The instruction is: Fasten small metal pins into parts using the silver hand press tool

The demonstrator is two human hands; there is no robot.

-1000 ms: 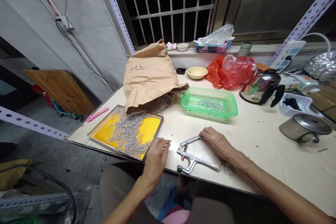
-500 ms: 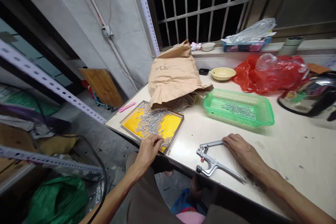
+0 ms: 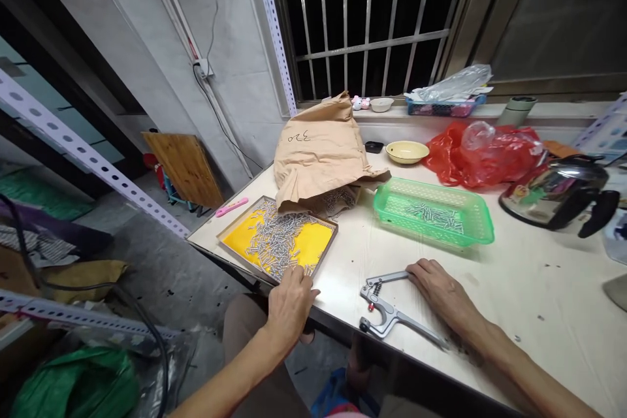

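My left hand lies over the front right corner of a shallow tray with a yellow bottom. Its fingertips reach in among the small silvery metal pins, and the thumb is apart from the fingers. What is beneath the fingertips is hidden. On the table, my right hand has its fingers curled over the end of the upper handle of metal snap-fastener pliers. The pliers lie with their handles spread and jaws apart, close to the table's front edge. The right thumb is hidden.
A brown paper bag marked 320 lies open behind the tray. Right of it stands a green basket with more pins. A pink cutter, yellow bowl, red plastic bag and kettle surround them.
My left hand has turned from a closed pinch at the tray's front to lying over its corner, thumb out. My right hand and the pliers keep their places; the view has shifted.
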